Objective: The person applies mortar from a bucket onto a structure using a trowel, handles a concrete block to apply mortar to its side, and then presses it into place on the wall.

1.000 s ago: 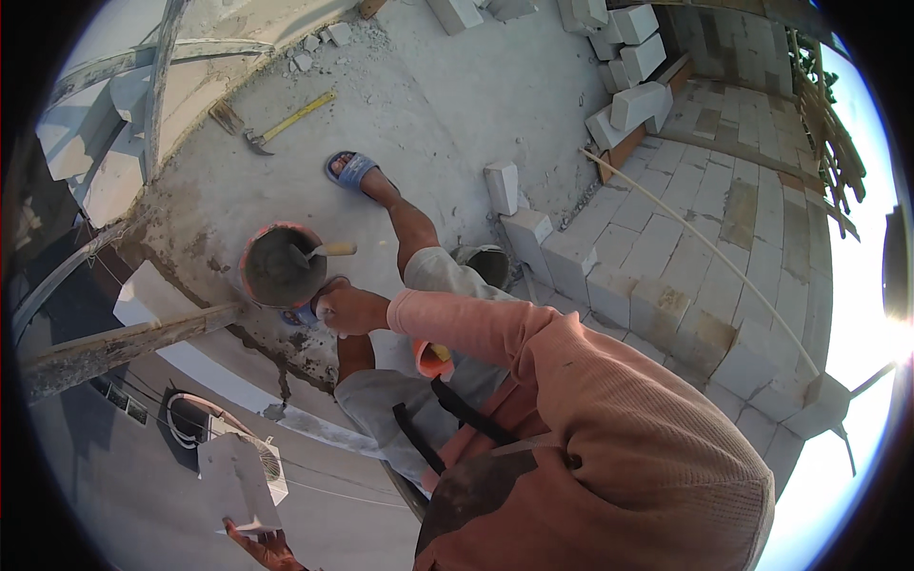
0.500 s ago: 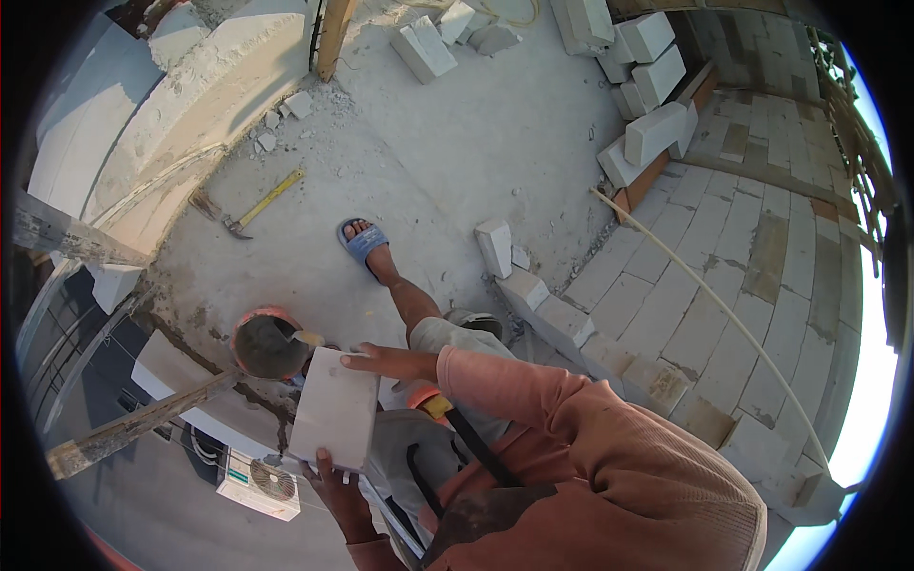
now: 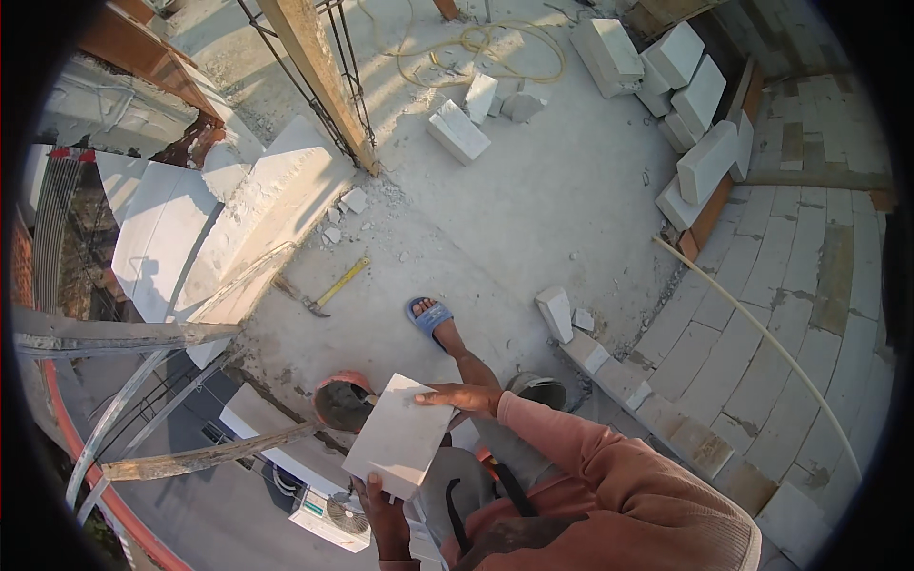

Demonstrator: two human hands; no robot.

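A pale, light-grey building block (image 3: 402, 433) is held tilted in front of my body, between both hands. My right hand (image 3: 461, 398) grips its upper right edge, fingers lying over the top face. Lower down, my left hand (image 3: 383, 514) clasps the block's near end, thumb and fingers at the edge. Just beyond the block stands a reddish bucket (image 3: 345, 398) with grey mortar inside, partly covered by the block. A dark bucket (image 3: 538, 388) is partly hidden behind my right arm.
A yellow-handled hammer (image 3: 340, 285) lies on the concrete floor. Loose blocks (image 3: 459, 131) and a stack (image 3: 700, 95) stand farther off. Timber (image 3: 209, 455) crosses the left edge above an air-conditioning unit (image 3: 328, 519). A long pole (image 3: 762, 333) leans along the block wall (image 3: 705, 352) at right.
The view has shifted, so the floor and buckets sit farther right and lower. The block remains in both hands and is tilted more clockwise in the picture.
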